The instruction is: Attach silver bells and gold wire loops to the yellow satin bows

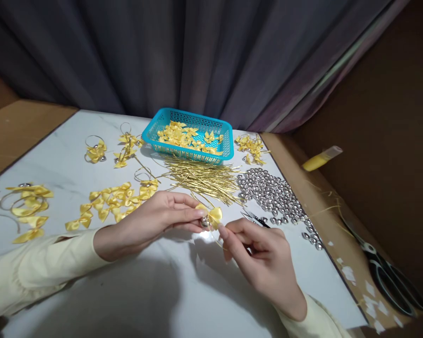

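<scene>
Between the thumb and fingers of my left hand is a yellow ribbon bow with a silver bell at its middle. My right hand is closed just to the right of the bow, pinching a thin gold cord that hangs from it. Black-handled tweezers show behind the right hand; whether its fingers also hold them I cannot tell. Gold cords lie in a bundle beyond both hands, and loose yellow bows are spread behind my left wrist.
A blue basket of yellow bows stands at the back. Silver bells are heaped on the right. Finished-looking bows with cord loops lie at the left. Scissors, paper scraps and a yellow tube are beyond the white board's right edge.
</scene>
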